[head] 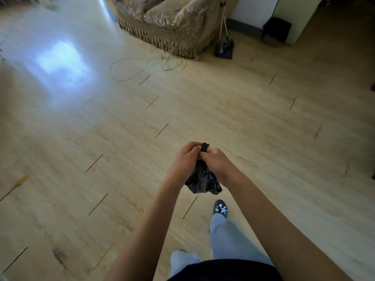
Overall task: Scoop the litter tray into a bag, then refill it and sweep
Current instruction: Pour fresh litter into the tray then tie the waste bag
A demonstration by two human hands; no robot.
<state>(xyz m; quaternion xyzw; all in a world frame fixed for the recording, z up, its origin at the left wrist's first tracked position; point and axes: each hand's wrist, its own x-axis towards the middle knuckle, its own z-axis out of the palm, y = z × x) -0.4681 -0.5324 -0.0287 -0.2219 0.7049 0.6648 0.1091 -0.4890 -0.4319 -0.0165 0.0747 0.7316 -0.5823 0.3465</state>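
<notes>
Centre frame: left hand (187, 159) and right hand (216, 162) both grip the crumpled black plastic bag (203, 179) at its gathered neck.

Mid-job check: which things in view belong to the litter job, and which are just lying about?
For the job:
black bag, gripped by left hand and right hand
long-handled dustpan and broom, likely for the sweeping

Lying about:
loose cable
fringed armchair, beside the dustpan and broom
</notes>
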